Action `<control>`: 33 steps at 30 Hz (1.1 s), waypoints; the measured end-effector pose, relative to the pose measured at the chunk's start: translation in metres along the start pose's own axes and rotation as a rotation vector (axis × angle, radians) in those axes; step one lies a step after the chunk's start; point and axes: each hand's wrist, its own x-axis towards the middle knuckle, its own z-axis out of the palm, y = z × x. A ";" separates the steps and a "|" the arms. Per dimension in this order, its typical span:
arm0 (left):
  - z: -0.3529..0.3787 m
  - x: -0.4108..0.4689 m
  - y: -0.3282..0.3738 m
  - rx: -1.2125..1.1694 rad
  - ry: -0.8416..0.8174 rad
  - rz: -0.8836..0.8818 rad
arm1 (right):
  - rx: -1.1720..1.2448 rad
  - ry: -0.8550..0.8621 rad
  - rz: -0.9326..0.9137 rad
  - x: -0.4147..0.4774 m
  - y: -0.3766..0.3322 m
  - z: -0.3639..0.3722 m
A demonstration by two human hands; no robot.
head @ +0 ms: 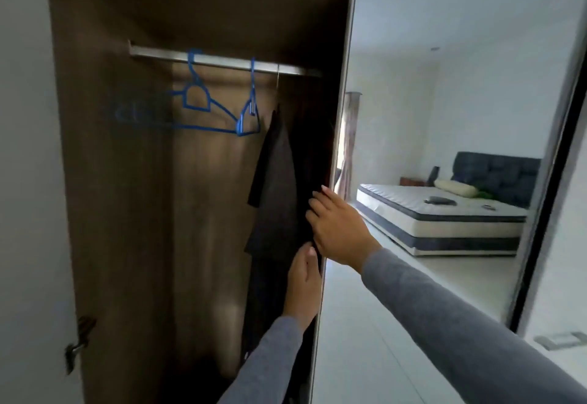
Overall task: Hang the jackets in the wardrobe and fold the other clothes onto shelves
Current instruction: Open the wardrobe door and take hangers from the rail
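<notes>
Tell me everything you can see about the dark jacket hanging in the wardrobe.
The dark jacket looks black or charcoal, in matte cloth. It hangs long and nearly edge-on at the right end of the rail from a thin hook, beside two bare blue hangers. Its lower part fades into shadow. The left hand pinches its front edge, and the right hand rests its fingers on it just above.

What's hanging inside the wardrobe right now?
Two bare blue hangers and one dark jacket hang on the rail. Anything behind the jacket is covered, and the bottom is too dark to see.
</notes>
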 end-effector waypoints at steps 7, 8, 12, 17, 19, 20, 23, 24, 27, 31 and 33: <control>0.017 0.011 -0.012 -0.198 -0.004 -0.223 | -0.148 -0.221 0.016 -0.004 -0.010 -0.012; 0.016 0.004 -0.009 -0.155 -0.007 -0.243 | -0.152 -0.235 0.023 -0.008 -0.011 -0.016; 0.021 -0.033 0.011 0.049 0.070 -0.204 | -0.146 -0.064 0.005 -0.034 -0.014 -0.044; 0.037 -0.091 0.038 0.083 0.129 -0.165 | -0.134 0.025 -0.015 -0.090 -0.010 -0.081; 0.044 -0.114 0.047 0.085 0.086 -0.151 | -0.119 0.025 0.006 -0.114 -0.007 -0.093; 0.049 -0.127 0.051 0.084 0.064 -0.146 | -0.114 0.031 0.017 -0.127 -0.005 -0.102; 0.065 -0.164 0.066 0.003 -0.011 -0.161 | -0.133 0.031 0.037 -0.165 0.001 -0.127; 0.071 -0.175 0.072 -0.019 -0.026 -0.177 | -0.140 0.031 0.046 -0.177 0.003 -0.135; 0.091 -0.201 0.086 -0.117 -0.092 -0.197 | -0.166 0.028 0.076 -0.209 0.011 -0.155; 0.123 -0.232 0.101 -0.332 -0.221 -0.197 | -0.250 -0.153 0.163 -0.254 0.024 -0.180; 0.142 -0.242 0.107 -0.406 -0.269 -0.176 | -0.265 -0.171 0.199 -0.273 0.031 -0.191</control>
